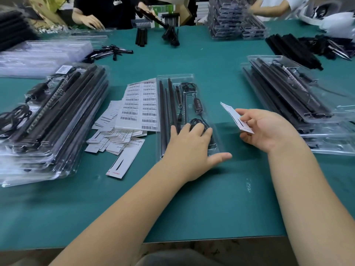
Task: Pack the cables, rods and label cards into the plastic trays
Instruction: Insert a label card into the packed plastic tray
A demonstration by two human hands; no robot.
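Observation:
A clear plastic tray (175,78) lies in the middle of the green table, holding black rods (163,104), a coiled black cable (189,86) and a cable with a button controller (199,104). My left hand (189,143) presses flat on the tray's near end, fingers over a cable coil, thumb spread to the right. My right hand (267,129) pinches a white label card (235,117) just right of the tray, above the table.
Barcode sticker sheets (140,104) and a loose heap of label cards (115,139) lie left of the tray. Stacks of packed trays stand at left (50,116) and right (292,93). Loose black rods (294,50) and other people's hands are at the far side.

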